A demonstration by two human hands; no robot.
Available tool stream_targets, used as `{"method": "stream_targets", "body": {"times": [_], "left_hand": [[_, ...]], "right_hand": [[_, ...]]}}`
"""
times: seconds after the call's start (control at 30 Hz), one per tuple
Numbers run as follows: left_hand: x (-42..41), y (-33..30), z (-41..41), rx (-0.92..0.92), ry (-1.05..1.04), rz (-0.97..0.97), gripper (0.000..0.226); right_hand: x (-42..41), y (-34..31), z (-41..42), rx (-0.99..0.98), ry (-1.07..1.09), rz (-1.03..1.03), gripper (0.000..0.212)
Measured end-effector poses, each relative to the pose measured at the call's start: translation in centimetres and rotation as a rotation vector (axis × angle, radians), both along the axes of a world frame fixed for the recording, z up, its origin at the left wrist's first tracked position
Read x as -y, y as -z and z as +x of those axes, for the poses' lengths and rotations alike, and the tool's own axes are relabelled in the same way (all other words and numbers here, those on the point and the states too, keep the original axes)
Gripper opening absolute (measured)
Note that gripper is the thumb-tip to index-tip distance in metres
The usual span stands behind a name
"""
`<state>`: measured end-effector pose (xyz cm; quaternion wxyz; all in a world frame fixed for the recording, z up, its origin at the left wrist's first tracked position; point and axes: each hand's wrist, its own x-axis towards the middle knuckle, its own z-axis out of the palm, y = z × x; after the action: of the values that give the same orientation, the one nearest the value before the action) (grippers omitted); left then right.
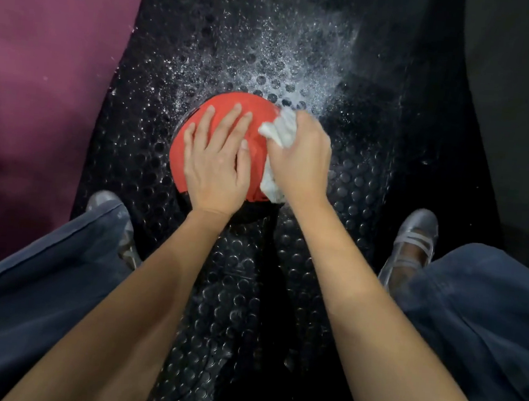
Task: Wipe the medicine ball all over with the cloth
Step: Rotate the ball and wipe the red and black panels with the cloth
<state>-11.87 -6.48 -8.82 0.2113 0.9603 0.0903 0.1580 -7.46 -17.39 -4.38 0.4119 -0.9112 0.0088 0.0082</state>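
Left hand [216, 163] lying flat, fingers spread, steadying medicine ball [259, 109]; right hand [302, 158] beside it gripping bunched cloth [280, 127], wiping. Advice: be rolling ball, reaching underside.

Bare forearms [158, 287], no sleeves, w/ dark blue wide-leg trousers [489, 306] & silver strappy flats [414, 244] on both feet.

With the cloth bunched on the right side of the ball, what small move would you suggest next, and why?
Probably sweep the right hand and its cloth leftward over the top of the medicine ball. The cloth sits only on the ball's right flank, while the left hand lies flat on the red top, steadying it. That hand would likely need to shift aside first.
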Motion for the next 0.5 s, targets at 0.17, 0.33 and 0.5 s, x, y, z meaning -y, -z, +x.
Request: {"method": "stream_targets", "body": {"times": [0.17,0.33,0.5], "left_hand": [[-1.2,-0.5,1.2,-0.036,-0.073,-0.089,0.045],[-2.7,0.1,1.5,-0.028,-0.075,-0.093,0.046],[-2.3,-0.3,2.4,-0.091,-0.124,-0.105,0.049]], "right_hand": [[-0.1,0.3,-4.0,-0.003,-0.006,0.064,0.029],[-0.6,0.8,-3.8,0.030,-0.039,0.017,0.019],[-1.8,0.4,-0.8,0.089,-0.019,0.025,0.028]]}}
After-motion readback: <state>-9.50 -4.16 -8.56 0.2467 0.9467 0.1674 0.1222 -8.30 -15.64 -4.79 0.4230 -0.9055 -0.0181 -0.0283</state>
